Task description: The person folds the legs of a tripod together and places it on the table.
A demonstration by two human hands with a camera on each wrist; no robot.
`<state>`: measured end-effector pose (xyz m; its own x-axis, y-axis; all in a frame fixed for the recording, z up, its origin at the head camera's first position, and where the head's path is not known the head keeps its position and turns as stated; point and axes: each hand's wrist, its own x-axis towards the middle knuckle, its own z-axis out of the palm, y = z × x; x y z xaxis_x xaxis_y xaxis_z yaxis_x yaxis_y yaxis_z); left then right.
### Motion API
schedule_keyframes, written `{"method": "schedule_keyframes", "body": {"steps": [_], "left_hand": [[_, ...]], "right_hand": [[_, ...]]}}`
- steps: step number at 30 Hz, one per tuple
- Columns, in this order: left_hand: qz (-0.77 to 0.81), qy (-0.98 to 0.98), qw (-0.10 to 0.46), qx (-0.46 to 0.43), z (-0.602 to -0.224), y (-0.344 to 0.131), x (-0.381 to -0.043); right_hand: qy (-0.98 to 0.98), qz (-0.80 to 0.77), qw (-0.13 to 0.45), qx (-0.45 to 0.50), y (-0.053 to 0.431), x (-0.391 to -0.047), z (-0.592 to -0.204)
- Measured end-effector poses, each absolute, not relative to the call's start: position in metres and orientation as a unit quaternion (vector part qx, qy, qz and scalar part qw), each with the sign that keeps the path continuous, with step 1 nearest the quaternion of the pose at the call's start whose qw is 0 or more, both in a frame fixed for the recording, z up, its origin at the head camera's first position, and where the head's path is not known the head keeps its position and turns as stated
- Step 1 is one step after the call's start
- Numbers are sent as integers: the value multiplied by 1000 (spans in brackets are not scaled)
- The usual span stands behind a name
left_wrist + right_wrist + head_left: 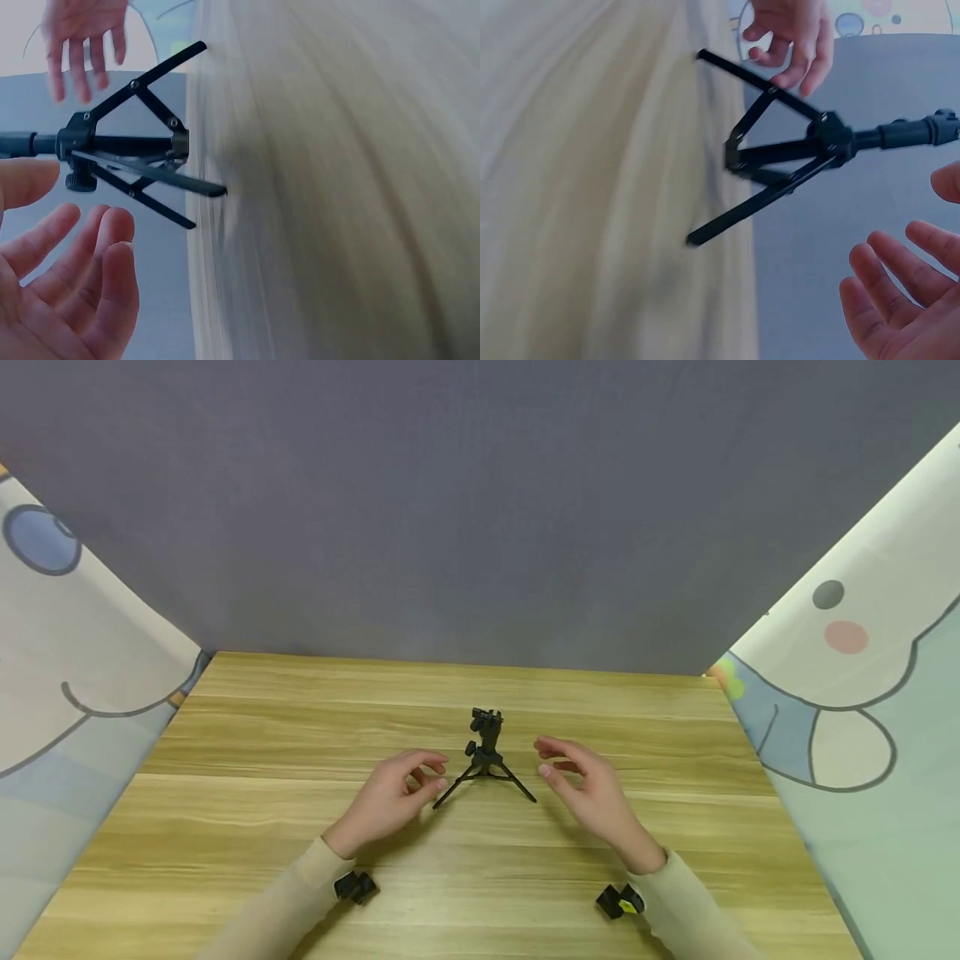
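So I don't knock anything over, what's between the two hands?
A black mini tripod, legs spread, stands on the wood-grain tabletop between the left hand and the right hand; the head view shows it.

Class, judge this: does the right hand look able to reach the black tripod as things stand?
Probably yes: the right hand is close beside the black tripod, holding nothing, with no obstacle visible between them; the left hand is on the opposite side, out of its way.

A black tripod [487,758] with a side knob and braced, splayed legs stands upright on the surface [480,877] between the left grip [393,793] and the right grip [588,785], one foot just beside the left.
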<state>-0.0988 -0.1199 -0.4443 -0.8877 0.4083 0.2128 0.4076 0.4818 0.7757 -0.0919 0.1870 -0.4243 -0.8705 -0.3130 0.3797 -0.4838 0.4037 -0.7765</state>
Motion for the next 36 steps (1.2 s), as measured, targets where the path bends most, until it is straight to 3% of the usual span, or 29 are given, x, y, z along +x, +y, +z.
{"method": "schedule_keyframes", "body": {"steps": [15,24,29,36], "left_hand": [[390,883,-30,260,-447,-92,-107],[376,886,-62,263,-448,-84,-110],[384,887,-53,251,-449,-80,-110],[385,893,-50,228,-449,-76,-109]], "right_hand": [[-817,521,93,229,140,-106,-387],[-799,554,105,209,117,-97,-352],[-794,566,105,196,111,-97,-348],[-775,597,113,176,111,-111,-379]]}}
